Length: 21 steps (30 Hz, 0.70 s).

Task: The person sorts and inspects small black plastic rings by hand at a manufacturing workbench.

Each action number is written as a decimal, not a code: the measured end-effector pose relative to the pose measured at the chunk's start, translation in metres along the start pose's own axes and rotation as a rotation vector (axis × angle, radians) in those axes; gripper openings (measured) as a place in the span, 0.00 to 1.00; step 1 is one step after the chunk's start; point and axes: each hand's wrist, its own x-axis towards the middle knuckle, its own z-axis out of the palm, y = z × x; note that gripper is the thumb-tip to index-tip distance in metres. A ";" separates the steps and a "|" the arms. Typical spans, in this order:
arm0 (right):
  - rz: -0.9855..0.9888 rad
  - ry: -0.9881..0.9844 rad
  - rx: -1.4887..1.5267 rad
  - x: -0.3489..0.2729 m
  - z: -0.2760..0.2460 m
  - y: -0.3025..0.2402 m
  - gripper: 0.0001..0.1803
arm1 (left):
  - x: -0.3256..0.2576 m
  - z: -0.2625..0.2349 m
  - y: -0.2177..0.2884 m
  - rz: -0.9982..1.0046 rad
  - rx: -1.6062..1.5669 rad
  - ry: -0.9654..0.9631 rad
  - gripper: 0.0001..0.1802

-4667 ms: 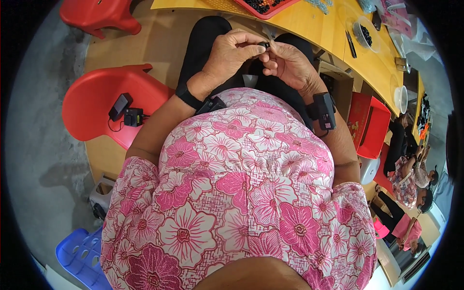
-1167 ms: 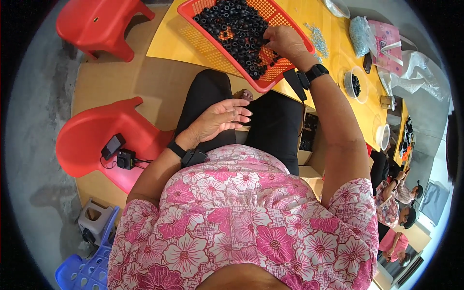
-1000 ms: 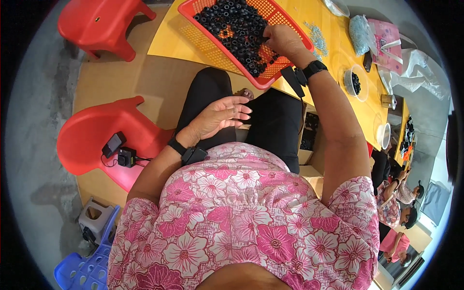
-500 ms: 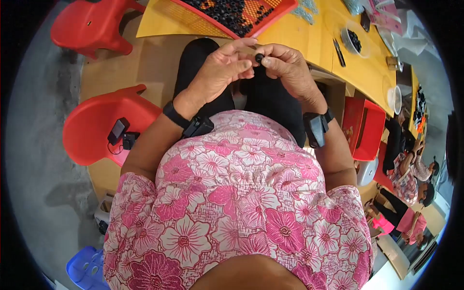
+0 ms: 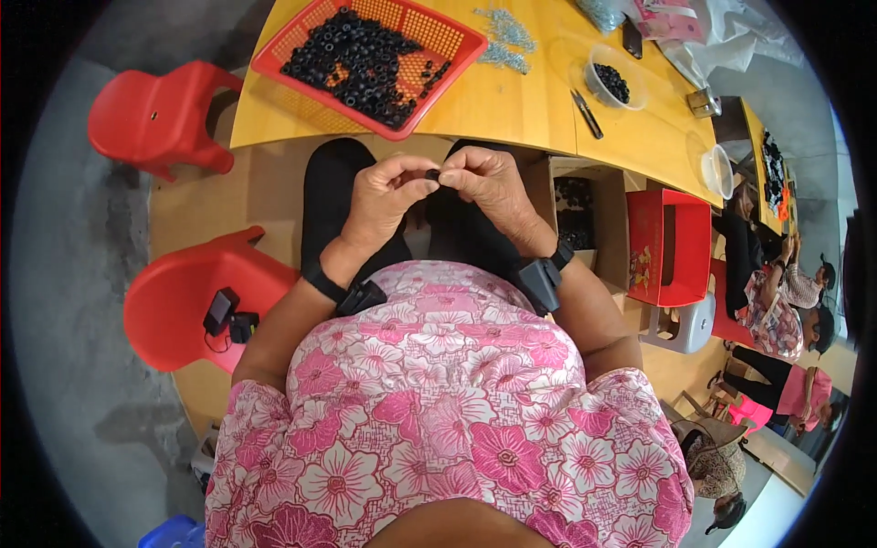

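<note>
Beside the yellow bench (image 5: 525, 111), the left hand (image 5: 376, 203) and the right hand (image 5: 495, 190) pinch together one small black part (image 5: 433, 174), each grip using thumb and finger; on the bench stands a red basket (image 5: 399, 134) with similar pieces.

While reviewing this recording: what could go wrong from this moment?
The small black piece, held at the fingertips of the left hand and right hand, could slip and drop.
The red basket of black parts has a corner close to the near edge of the table; a bump might tip some out.
</note>
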 end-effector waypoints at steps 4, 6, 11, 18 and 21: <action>-0.196 0.470 -0.544 0.033 -0.035 -0.007 0.06 | 0.001 -0.004 -0.011 -0.103 -0.151 -0.007 0.07; -0.391 0.600 -0.817 0.052 -0.070 -0.008 0.07 | 0.000 -0.011 -0.015 -0.176 -0.133 -0.043 0.07; -0.354 0.608 -1.049 0.083 -0.123 -0.001 0.11 | 0.002 -0.015 -0.024 -0.295 -0.143 -0.087 0.08; -0.422 0.443 -1.245 0.099 -0.126 -0.004 0.10 | 0.002 -0.015 -0.021 -0.349 -0.240 -0.112 0.07; -0.378 0.451 -1.243 0.103 -0.130 -0.003 0.08 | 0.000 -0.016 -0.026 -0.346 -0.234 -0.125 0.07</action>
